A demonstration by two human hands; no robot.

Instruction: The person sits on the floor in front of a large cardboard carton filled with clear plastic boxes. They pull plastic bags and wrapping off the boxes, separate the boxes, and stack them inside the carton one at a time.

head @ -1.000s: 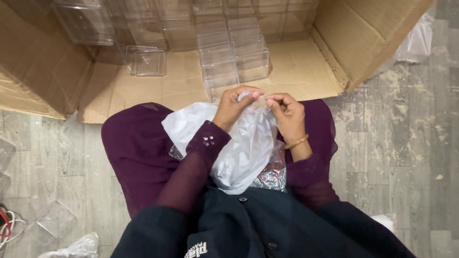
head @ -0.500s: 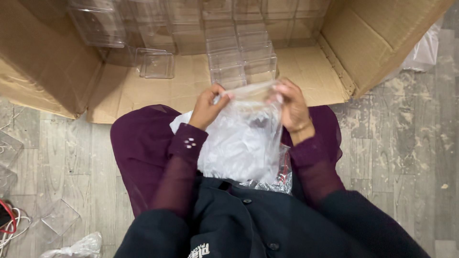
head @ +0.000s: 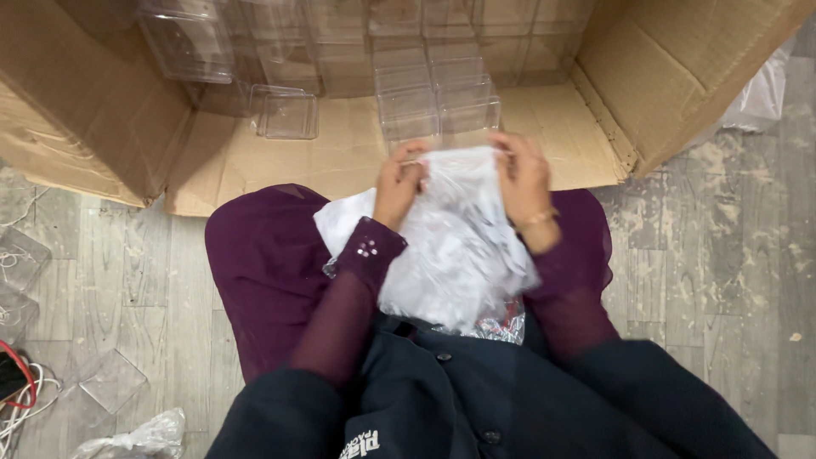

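A clear plastic bag [head: 455, 246] with small pale items inside lies over my lap. My left hand [head: 398, 183] grips the left side of its mouth and my right hand [head: 524, 183] grips the right side, holding the top edge stretched between them. Both sleeves are dark purple, and a thin bracelet sits on my right wrist. A white piece of plastic or cloth [head: 344, 223] shows under the bag at my left forearm. Just beyond my hands stands a stack of clear plastic boxes [head: 438, 102].
A big open cardboard box [head: 671, 76] lies on its side in front of me, holding several clear plastic boxes [head: 285, 115]. More clear boxes [head: 106, 382] and a crumpled bag [head: 136, 438] lie on the grey wood floor at left, with red and white cables [head: 17, 395].
My hands have moved apart and spread the bag's mouth wide; a second ago they were close together pinching it. The bag now hangs flatter over my lap.
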